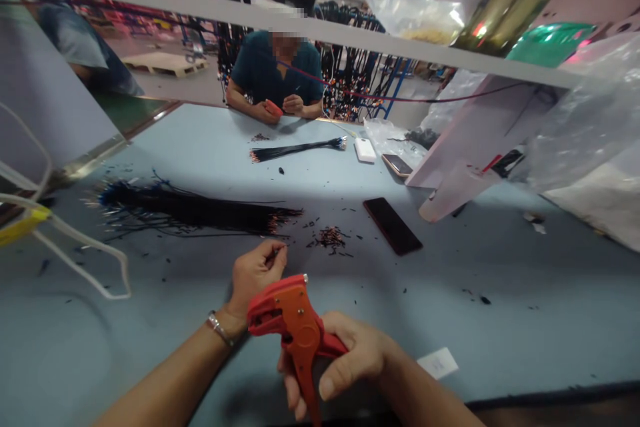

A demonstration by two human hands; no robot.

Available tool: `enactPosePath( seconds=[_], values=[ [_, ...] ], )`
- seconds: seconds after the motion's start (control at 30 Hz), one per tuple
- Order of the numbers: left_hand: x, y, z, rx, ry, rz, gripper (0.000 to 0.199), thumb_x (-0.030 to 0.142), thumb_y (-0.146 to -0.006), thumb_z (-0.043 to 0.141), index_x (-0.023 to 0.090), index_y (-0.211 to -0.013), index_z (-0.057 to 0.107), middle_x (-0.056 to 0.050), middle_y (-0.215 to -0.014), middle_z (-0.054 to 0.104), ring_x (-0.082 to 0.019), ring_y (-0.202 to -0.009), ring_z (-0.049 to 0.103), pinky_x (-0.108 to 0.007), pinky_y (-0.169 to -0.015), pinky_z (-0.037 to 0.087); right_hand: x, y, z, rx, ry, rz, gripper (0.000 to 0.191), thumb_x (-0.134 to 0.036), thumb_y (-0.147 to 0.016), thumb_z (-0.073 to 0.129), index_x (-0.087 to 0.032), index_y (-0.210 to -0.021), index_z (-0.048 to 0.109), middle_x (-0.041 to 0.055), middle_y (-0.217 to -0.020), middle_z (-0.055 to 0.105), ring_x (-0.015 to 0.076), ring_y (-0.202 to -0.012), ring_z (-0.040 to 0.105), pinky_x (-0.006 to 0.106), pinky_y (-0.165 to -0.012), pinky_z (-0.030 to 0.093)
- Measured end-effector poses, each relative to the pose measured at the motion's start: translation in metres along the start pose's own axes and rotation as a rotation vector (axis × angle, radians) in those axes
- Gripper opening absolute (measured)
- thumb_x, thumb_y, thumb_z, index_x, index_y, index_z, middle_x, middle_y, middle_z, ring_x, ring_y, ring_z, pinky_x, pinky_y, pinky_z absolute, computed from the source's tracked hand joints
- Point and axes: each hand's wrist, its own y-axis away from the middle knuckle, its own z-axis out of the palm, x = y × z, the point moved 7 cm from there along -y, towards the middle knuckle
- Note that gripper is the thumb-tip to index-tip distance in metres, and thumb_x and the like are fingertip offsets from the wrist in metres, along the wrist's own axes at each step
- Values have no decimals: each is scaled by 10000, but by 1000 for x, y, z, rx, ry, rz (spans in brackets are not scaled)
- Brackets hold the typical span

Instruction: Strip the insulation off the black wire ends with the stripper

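My right hand (350, 353) is wrapped around the handles of a red and orange wire stripper (300, 327), its jaws pointing left. Just beyond the tool, my left hand (257, 273) is closed in a pinch at the copper-tipped end of a thick bundle of black wires (200, 207). What the left fingertips hold, if anything, is too small to make out. Right of those fingers lies a small heap of cut insulation scraps (331, 237) with copper-coloured bits among them.
A dark phone (393, 225) lies right of the scraps. Farther back are a smaller wire bundle (297, 149), a white box (365, 150) and another phone (397, 165). Across the table (150, 333) a co-worker (275, 73) holds a red tool. A shelf rail (345, 30) crosses above; a white wire frame (75, 260) stands left.
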Motion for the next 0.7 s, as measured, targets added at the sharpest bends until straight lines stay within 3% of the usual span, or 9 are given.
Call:
enactPosePath(
  seconds=[0.17,0.37,0.7],
  values=[
    [-5,0,2,-32,87,-85,236,366,-770,548,158,-753,658,50,-552,495,-89,-503,434,-180,-485,342,7,-11,-11,54,-74,-69,517,-286,-602,801,-62,-1039,639,117,-860,670,184,-696,675,295,-671,545],
    [5,1,-2,-83,44,47,178,286,-724,563,168,-791,679,3,-675,679,-131,-591,574,-208,-566,407,-2,-16,-16,124,-127,-208,447,-253,-627,726,-62,-1024,652,131,-835,703,215,-697,695,323,-657,553],
    [-1,2,2,-31,-37,52,275,366,-847,512,166,-838,700,-5,-679,699,-121,-564,579,-209,-568,418,-28,-3,-25,272,-131,-427,440,-233,-657,712,-81,-1063,636,118,-879,709,245,-742,711,375,-734,532]
  ],
)
